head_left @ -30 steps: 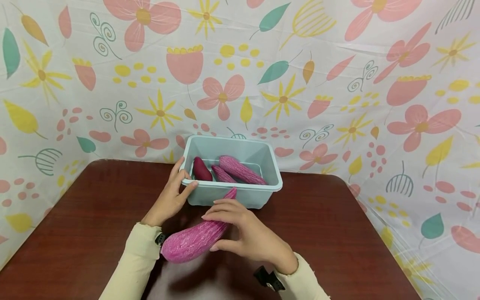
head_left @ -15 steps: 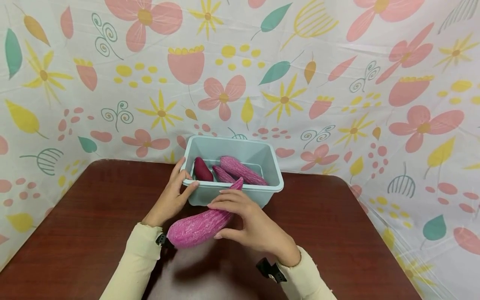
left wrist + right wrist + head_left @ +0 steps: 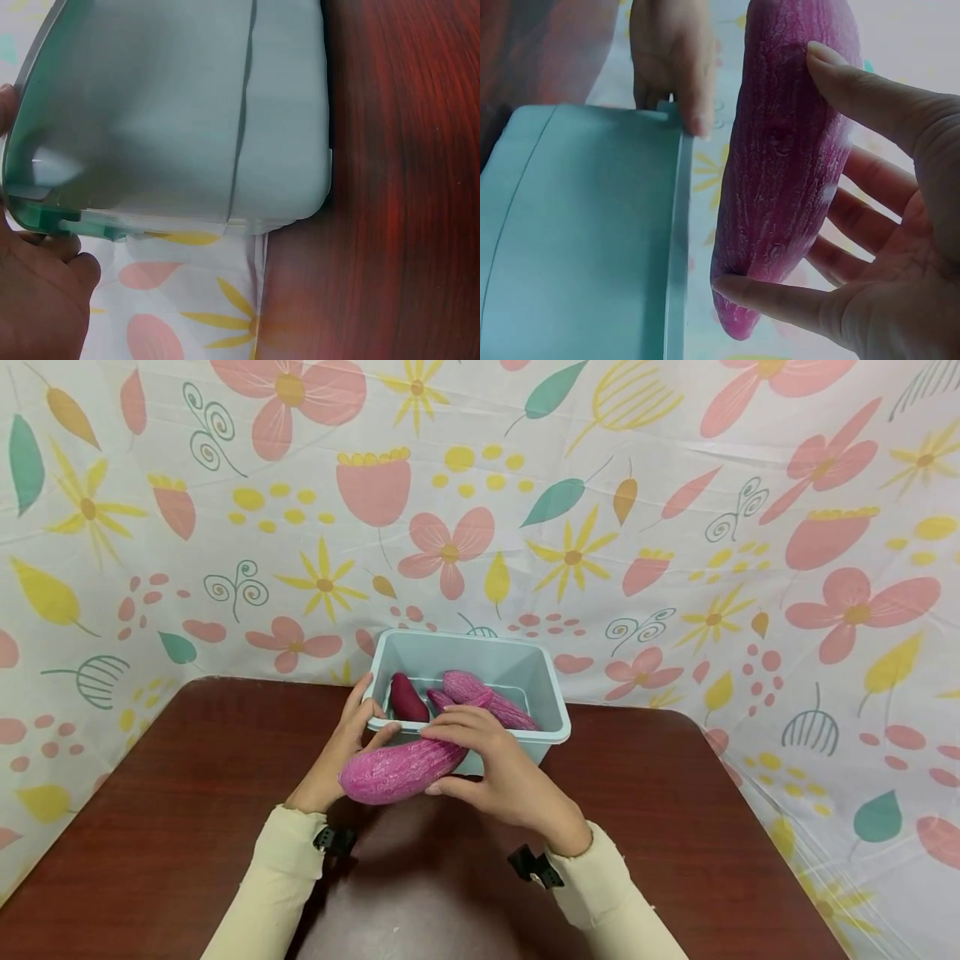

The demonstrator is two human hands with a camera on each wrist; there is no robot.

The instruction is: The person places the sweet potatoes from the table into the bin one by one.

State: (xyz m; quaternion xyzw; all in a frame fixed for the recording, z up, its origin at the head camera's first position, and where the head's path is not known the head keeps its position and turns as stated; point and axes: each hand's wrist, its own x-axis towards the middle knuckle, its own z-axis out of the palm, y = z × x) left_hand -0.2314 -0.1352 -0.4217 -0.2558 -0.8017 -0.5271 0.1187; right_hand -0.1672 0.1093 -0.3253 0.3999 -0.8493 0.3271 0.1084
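Observation:
My right hand (image 3: 502,768) grips a streaked pink-purple eggplant (image 3: 397,772) in the head view, near its narrow end. The eggplant is raised in front of the light blue plastic bin (image 3: 465,652), its thin tip over the front rim. In the right wrist view, thumb and fingers wrap the eggplant (image 3: 787,150) beside the bin wall (image 3: 585,225). My left hand (image 3: 333,764) holds the bin's front left corner; the left wrist view shows its curled fingers under the rim. Inside the bin lie a dark red vegetable (image 3: 408,697) and a larger streaked eggplant (image 3: 465,685), with another purple one partly hidden.
The bin stands at the back of a dark brown wooden table (image 3: 187,793). Behind it hangs a white cloth (image 3: 675,468) printed with flowers and leaves. Black straps (image 3: 536,868) circle both wrists.
My right hand has lifted the eggplant upward and slightly forward, so its tip now reaches over the bin's front rim. The left hand has stayed on the corner.

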